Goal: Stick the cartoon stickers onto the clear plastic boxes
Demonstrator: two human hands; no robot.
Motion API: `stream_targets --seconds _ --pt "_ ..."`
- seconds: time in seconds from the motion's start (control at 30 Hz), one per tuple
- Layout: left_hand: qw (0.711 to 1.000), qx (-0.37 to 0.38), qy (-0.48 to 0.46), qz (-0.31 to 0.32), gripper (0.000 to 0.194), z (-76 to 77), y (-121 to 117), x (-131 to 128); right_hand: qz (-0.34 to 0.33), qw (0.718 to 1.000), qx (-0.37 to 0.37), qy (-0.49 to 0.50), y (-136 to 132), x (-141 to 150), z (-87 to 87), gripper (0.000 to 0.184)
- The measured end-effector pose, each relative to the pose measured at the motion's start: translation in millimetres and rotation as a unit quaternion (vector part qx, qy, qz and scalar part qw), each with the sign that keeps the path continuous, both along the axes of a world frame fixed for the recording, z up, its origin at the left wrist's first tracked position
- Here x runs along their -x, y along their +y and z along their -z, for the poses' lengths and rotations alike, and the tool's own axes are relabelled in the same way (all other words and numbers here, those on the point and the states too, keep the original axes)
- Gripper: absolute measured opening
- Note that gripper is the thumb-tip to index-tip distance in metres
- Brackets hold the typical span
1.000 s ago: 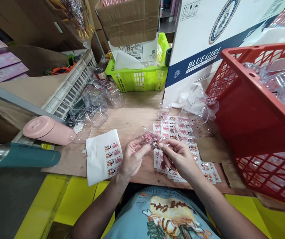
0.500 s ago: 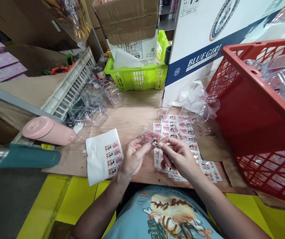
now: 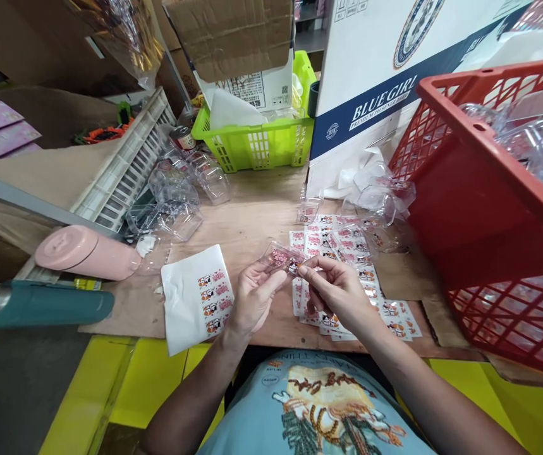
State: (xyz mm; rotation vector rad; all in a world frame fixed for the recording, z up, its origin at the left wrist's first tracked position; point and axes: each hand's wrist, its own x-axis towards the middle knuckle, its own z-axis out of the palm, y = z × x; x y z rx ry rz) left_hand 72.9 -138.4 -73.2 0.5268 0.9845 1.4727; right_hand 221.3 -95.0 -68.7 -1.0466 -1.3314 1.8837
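Observation:
Between my hands is a small clear plastic box (image 3: 279, 256) with pink lettering and a cat picture on its face. My left hand (image 3: 258, 297) grips its left side, the thumb lying along the front edge. At the box's right end, my right hand (image 3: 330, 284) pinches with thumb and index finger on the corner by the cat picture; whether it holds the box or the sticker's edge is hidden. Sticker sheets (image 3: 368, 281) with cats and pink lettering lie under and beyond my right hand. A partly used sticker sheet (image 3: 183, 303) rests left of my left hand.
A red crate (image 3: 480, 208) of clear plastic pieces stands at the right. Clear plastic boxes (image 3: 176, 196) are heaped at the left back, near a pink bottle (image 3: 86, 253) and a teal bottle (image 3: 57, 304). A green basket (image 3: 256, 148) and a white carton (image 3: 361, 82) stand behind.
The camera view has shifted slightly. Both hands keep nearly the same hold on the clear box, with only tiny finger movement at its right end.

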Motion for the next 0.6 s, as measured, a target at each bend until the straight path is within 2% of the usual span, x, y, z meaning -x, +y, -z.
stream_targets --seconds 0.13,0.23,0.3,0.37,0.43,0.47,0.5,0.53,0.6 --pt "1.0 -0.002 0.003 0.0 0.025 2.1 -1.5 0.4 0.007 0.999 -0.019 -0.029 -1.4 3.0 -2.5 0.037" --pt "1.0 -0.013 0.005 -0.007 0.016 3.7 -1.5 -2.1 0.008 0.999 -0.025 -0.041 -2.5 5.2 0.9 0.038" --pt "0.999 -0.026 0.021 -0.023 0.014 4.1 -2.1 -4.8 0.017 0.995 -0.073 -0.064 -1.7 3.8 6.3 0.038" --pt "0.998 -0.037 0.044 -0.036 0.016 3.7 -3.7 -7.4 0.047 0.971 -0.194 -0.135 0.5 -1.2 12.3 0.04" --pt "0.996 -0.05 0.052 -0.049 0.016 2.8 -5.6 -9.6 0.101 0.907 -0.337 -0.232 2.8 -8.6 16.5 0.041" --pt "0.996 -0.058 0.051 -0.053 0.015 2.2 -6.2 -10.6 0.127 0.873 -0.391 -0.264 3.4 -12.2 17.3 0.039" --pt "0.995 -0.065 0.05 -0.051 0.014 1.4 -6.4 -11.8 0.143 0.849 -0.427 -0.275 3.3 -15.2 17.1 0.037" --pt "0.995 -0.07 0.05 -0.042 0.014 0.3 -6.4 -12.9 0.147 0.843 -0.446 -0.263 2.6 -17.4 15.9 0.042" --pt "0.995 -0.075 0.063 0.001 0.014 -2.4 -6.2 -13.1 0.112 0.861 -0.457 -0.194 1.6 -20.2 10.7 0.064"
